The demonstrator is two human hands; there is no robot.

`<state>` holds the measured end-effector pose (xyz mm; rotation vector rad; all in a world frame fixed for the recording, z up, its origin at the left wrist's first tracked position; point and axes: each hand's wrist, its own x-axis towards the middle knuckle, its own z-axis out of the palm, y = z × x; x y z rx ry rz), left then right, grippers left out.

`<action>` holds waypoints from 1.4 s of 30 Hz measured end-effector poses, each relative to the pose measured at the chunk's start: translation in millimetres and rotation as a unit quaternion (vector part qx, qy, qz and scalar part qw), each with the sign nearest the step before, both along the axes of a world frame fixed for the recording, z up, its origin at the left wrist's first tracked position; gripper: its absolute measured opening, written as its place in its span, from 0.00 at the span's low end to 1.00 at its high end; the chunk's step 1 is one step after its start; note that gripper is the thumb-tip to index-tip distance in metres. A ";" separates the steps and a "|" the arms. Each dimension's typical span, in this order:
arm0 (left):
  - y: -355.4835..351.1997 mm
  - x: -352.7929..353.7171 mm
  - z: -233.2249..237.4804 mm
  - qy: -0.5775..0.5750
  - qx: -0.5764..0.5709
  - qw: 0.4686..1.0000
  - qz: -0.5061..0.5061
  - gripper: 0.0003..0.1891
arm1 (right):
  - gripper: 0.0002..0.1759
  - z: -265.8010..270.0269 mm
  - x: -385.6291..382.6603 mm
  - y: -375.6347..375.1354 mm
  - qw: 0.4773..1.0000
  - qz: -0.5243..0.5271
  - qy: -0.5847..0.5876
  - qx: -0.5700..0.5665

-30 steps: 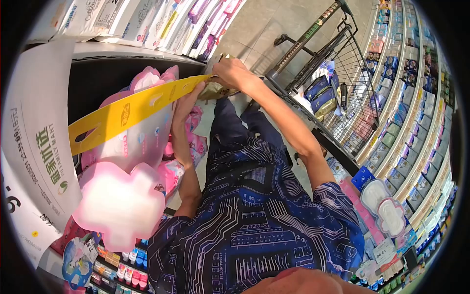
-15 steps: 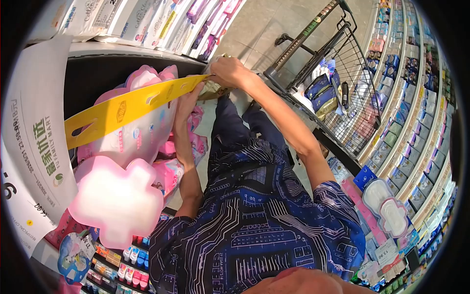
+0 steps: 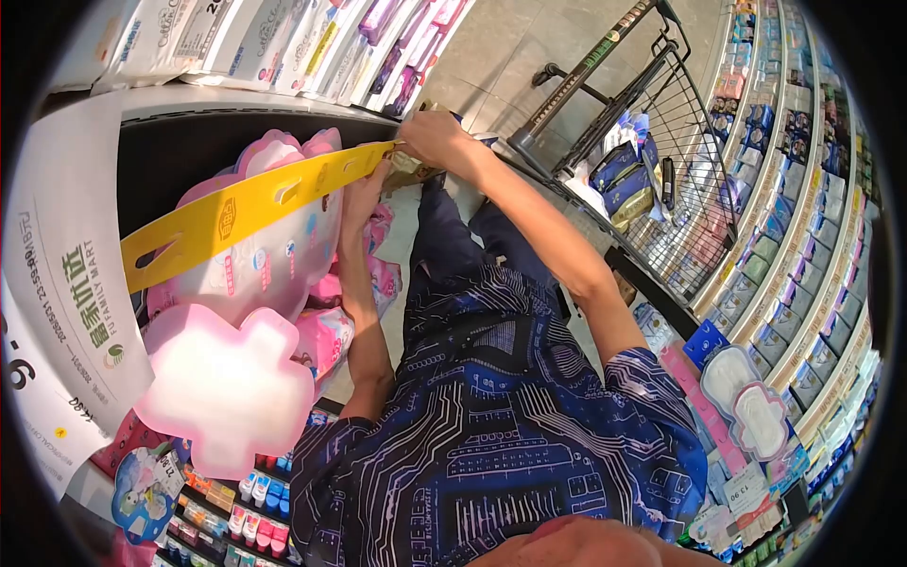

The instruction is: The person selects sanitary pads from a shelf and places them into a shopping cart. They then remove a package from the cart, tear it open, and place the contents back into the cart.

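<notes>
A long yellow hanging strip [image 3: 260,210] with punched slots runs from the sign at the left to my hands. My right hand [image 3: 436,142] is closed, pinching the strip's far end between its fingers. Just below, my left hand [image 3: 364,197] is closed at the strip's lower edge near that same end, its other fingers partly hidden. Behind and under the strip stands a large pink-edged flower-shaped display pad [image 3: 260,260] with printed labels. A second pink-and-white pad-shaped display [image 3: 227,392] is nearer to me, below the strip.
A paper price sign [image 3: 80,274] hangs at the left. White packs [image 3: 246,42] line the upper shelf, and pink packs [image 3: 326,335] lie beside my left forearm. A black wire cart [image 3: 652,189] holding bags stands ahead right; stocked shelves [image 3: 784,217] run along the right.
My right hand has shifted slightly to the left with the strip's end still in its fingers. The paper sign has swung a little lower in view.
</notes>
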<state>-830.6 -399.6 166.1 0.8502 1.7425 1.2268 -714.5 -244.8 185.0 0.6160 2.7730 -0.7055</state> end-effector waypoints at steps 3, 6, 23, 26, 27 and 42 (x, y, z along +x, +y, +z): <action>-0.7 1.3 -3.0 0.010 -0.003 1.000 0.014 0.13 | 0.07 -1.7 -1.0 0.5 1.000 -0.007 0.009 -0.003; -1.6 1.1 -2.6 0.005 -0.036 0.999 0.012 0.15 | 0.08 -3.9 -0.5 1.7 1.000 -0.011 0.010 -0.012; 10.6 33.4 2.3 0.217 -0.084 0.969 0.087 0.16 | 0.09 77.8 231.5 -12.7 0.716 -0.602 0.340 -0.100; 5.4 50.0 10.5 0.272 -0.080 0.956 0.081 0.23 | 0.14 2.2 341.5 33.6 0.709 -0.678 0.192 -0.012; 2.3 59.3 13.9 0.297 -0.072 0.949 0.073 0.26 | 0.16 -29.3 372.9 42.7 0.720 -0.680 0.138 -0.004; -12.3 171.0 53.6 0.352 -0.130 0.927 -0.026 0.39 | 0.44 -211.2 465.7 56.0 0.670 -0.710 -0.194 -0.094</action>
